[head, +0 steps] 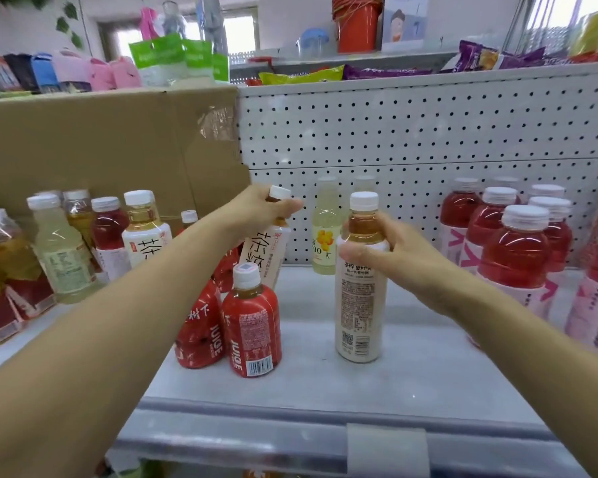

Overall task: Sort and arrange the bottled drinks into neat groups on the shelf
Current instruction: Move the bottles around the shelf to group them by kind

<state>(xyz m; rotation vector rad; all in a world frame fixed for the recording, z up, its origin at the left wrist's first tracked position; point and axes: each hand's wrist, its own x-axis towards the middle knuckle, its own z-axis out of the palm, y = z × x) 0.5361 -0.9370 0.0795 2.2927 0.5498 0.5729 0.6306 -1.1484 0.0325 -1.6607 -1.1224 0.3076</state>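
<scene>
My left hand grips the neck of a white-labelled tea bottle, which tilts to the right above the shelf. My right hand is curled round the shoulder of a second white-labelled tea bottle standing upright at the shelf's middle. Two red juice bottles stand just below my left hand. A pale yellow bottle stands at the back against the pegboard. Red drinks with pink labels are grouped at the right.
Mixed bottles crowd the left side in front of a cardboard sheet. The white pegboard backs the shelf. Snack packets lie on the shelf above. A metal rail runs along the shelf's front edge.
</scene>
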